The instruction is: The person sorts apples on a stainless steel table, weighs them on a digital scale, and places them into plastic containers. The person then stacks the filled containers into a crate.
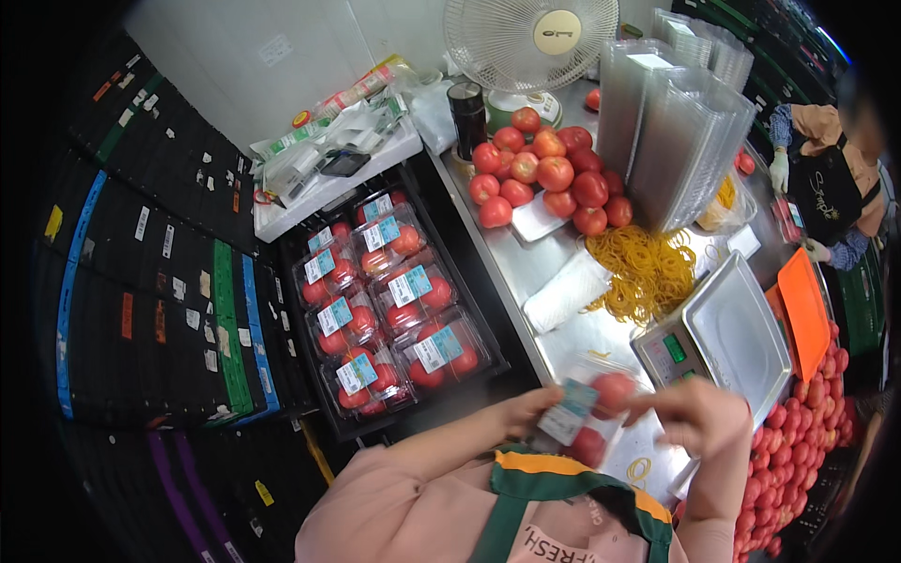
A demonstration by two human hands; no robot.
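Observation:
My left hand [533, 412] grips the left side of a clear plastic clamshell pack of tomatoes [588, 447], close to my apron. A blue and white label [569, 414] lies across its lid. Motion blurs my right hand [693, 416] at the pack's right side, one finger reaching to its edge; whether it holds anything is unclear. Just beyond the pack stands a weighing scale [739, 338] with a steel pan and green display. A heap of yellow rubber bands [640, 271] sits farther out, and a few loose bands [638, 470] lie near my right forearm.
Several labelled tomato packs [408, 288] fill a black crate [486, 352] at left. Loose tomatoes [555, 173], stacked clear trays [676, 141] and a fan [531, 42] stand at the back. More tomatoes [781, 450] are piled at right. A gloved co-worker [830, 176] holds a pack.

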